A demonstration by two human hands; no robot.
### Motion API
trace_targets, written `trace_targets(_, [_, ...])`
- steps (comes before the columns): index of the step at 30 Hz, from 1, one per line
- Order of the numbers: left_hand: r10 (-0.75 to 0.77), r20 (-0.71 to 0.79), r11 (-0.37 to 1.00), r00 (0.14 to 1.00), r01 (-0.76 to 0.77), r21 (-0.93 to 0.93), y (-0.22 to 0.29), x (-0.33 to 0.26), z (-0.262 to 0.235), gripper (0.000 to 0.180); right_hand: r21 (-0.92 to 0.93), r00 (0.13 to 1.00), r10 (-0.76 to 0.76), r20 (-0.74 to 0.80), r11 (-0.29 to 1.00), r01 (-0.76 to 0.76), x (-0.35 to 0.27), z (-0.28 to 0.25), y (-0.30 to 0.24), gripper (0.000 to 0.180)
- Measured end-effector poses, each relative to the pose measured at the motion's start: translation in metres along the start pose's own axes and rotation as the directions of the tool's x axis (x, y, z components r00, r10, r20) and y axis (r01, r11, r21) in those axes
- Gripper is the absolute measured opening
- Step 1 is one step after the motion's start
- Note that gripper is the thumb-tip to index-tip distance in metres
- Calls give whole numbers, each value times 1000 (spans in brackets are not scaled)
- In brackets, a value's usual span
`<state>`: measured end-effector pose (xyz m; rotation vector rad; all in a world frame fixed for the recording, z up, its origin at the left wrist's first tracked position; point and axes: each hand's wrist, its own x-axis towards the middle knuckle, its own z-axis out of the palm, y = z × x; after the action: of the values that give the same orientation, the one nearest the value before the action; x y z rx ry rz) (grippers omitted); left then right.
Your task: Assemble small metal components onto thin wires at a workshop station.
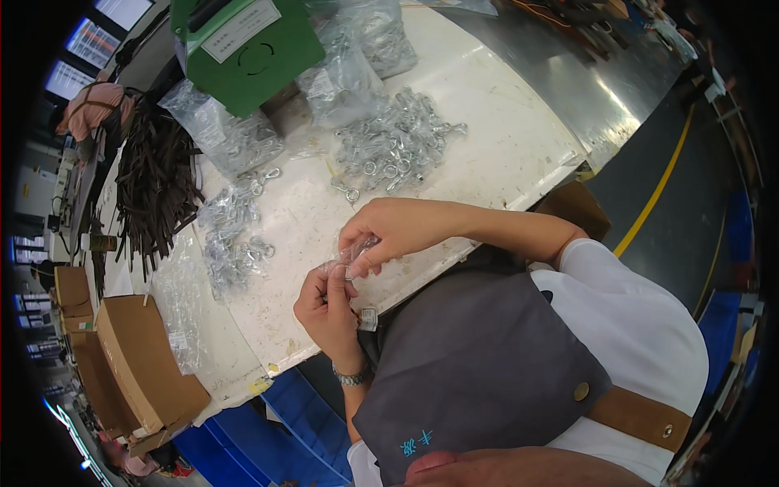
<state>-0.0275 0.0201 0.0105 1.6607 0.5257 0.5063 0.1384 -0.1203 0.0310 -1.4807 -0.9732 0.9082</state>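
My left hand (326, 308), with a metal watch at its wrist, is closed in a pinch near the front edge of the white table (479, 105). My right hand (398, 230) meets it from the right, fingers also closed. Between them they grip a small clear plastic bag (347, 256). A shiny bit shows at the fingertips, but its shape is partly hidden. Just beyond lies a pile of metal hooks with ring ends (393, 146), many in clear wrapping. A single hook (347, 192) rests at that pile's near side. Another heap of bagged hooks (235, 235) lies to the left.
A green metal machine (251, 57) stands at the back beside large clear bags (345, 81) of hardware. Dark strips (154, 183) are heaped at far left. An open cardboard box (150, 365) sits by the left edge, near blue bins (284, 422). A person (96, 109) bends over farther off.
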Motion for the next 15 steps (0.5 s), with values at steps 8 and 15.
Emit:
trace_targets(8, [568,200,665,798,-589,460,-3,13,7,18,113,917,187,352,964,-240,1,4,17,29])
trace_targets(15, [-95,116,966,989,120,-230,2,16,-12,20,511,998,28,-61,860,7,4,4,24,32])
